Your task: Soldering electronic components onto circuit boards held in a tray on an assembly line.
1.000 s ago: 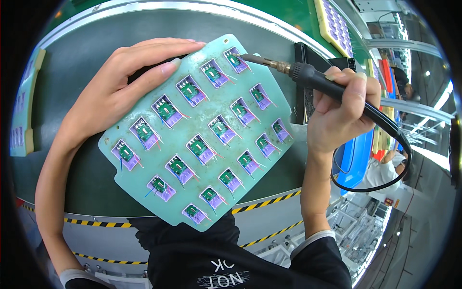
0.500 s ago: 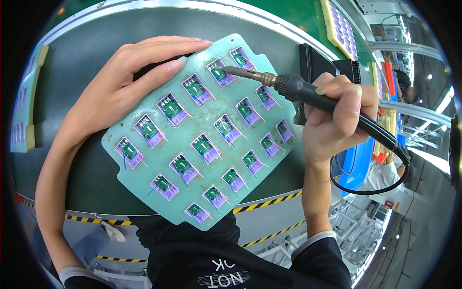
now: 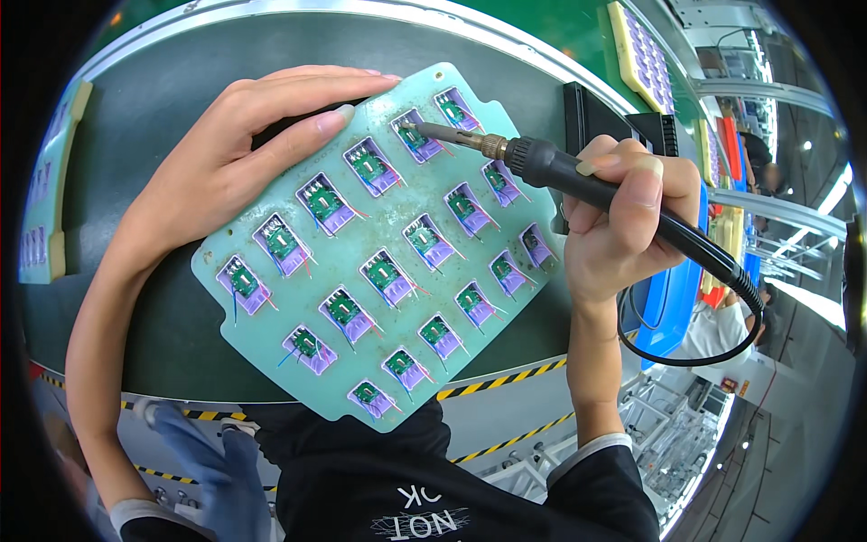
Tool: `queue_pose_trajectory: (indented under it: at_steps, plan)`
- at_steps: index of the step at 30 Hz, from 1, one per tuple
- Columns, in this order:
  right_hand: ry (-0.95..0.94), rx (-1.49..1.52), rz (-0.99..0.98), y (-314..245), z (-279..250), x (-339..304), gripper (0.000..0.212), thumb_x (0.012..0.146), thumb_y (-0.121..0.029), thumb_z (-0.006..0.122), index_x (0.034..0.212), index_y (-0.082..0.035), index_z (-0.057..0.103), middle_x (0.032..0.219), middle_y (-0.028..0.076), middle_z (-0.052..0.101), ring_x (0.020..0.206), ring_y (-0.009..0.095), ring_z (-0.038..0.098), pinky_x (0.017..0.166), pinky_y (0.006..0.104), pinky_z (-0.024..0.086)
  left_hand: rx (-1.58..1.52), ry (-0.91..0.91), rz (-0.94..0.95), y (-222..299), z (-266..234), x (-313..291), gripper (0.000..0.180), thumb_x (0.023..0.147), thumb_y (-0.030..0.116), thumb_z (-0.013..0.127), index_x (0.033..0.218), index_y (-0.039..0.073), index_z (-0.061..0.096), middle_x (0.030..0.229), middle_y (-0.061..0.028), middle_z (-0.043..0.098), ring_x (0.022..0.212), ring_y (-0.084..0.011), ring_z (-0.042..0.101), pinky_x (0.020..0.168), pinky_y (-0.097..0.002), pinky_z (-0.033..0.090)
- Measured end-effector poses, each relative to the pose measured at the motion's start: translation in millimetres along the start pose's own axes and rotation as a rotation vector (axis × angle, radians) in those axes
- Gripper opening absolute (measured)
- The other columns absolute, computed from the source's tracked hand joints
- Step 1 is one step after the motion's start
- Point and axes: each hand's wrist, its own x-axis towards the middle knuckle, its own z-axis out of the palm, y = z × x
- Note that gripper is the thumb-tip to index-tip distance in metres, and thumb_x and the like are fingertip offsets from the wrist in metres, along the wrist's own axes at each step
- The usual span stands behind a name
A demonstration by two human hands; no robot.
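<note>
A pale green tray-like panel (image 3: 298, 266) lies tilted in front of me, its near corner reaching past the table edge. Its rows of cut-outs hold purple parts, each with a small green circuit board (image 3: 381, 271) and thin red and blue wires. My left hand (image 3: 226, 154) holds the panel's upper left edge, thumb against it and fingers long along the rim. A soldering iron (image 3: 551, 165) is in my right hand (image 3: 632, 208), gripped pen-like by its black handle. Its tip meets, or hovers just over, a small circuit board (image 3: 411, 135) near the panel's top; actual contact is hard to tell.
Another loaded panel (image 3: 56, 181) lies at the left table edge, one more (image 3: 637, 59) at the upper right. A black box-shaped device (image 3: 596, 117) stands behind my right hand, blue bins (image 3: 673, 312) beside it. The iron's cord (image 3: 691, 363) loops at right. Someone's legs (image 3: 217, 479) show below.
My right hand and the iron have shifted slightly left, with the tip staying at the same circuit board. My left hand and the panel barely moved. A person's legs have come into view at lower left.
</note>
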Motion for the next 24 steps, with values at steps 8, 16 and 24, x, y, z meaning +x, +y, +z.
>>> queue_pose_trajectory:
  at_steps: [8, 16, 24]
  plan:
    - [-0.014, -0.016, 0.003, -2.8, -2.3, 2.3, 0.013, 0.084, -0.005, 0.055, 0.075, 0.002, 0.049, 0.062, 0.012, 0.059, 0.047, 0.011, 0.05, 0.048, 0.0238, 0.042, -0.002, 0.001, -0.011, 1.9, 0.0, 0.6, 0.035, 0.09, 0.012, 0.041, 0.121, 0.001, 0.053, 0.125, -0.0136, 0.053, 0.119, -0.0288, 0.047, 0.102, -0.0374, 0.033]
    - [0.095, -0.043, -0.019, -16.4, -18.3, 20.3, 0.023, 0.089, -0.015, 0.048, 0.072, 0.0, 0.046, 0.047, 0.004, 0.04, 0.032, 0.007, 0.032, 0.033, 0.0211, 0.03, 0.0, -0.01, -0.005, 1.0, 2.2, -0.4, 0.035, 0.091, 0.011, 0.041, 0.122, 0.001, 0.053, 0.125, -0.0144, 0.053, 0.118, -0.028, 0.048, 0.101, -0.0357, 0.035]
    - [0.174, -0.141, -0.007, -31.9, -36.9, 25.8, 0.027, 0.088, -0.028, 0.041, 0.072, -0.007, 0.047, 0.051, 0.0, 0.037, 0.038, 0.005, 0.022, 0.04, 0.0194, 0.025, -0.035, -0.054, -0.049, 1.1, 0.1, -0.2, 0.036, 0.091, 0.011, 0.039, 0.123, -0.001, 0.051, 0.129, -0.0146, 0.05, 0.119, -0.0266, 0.047, 0.099, -0.0328, 0.036]
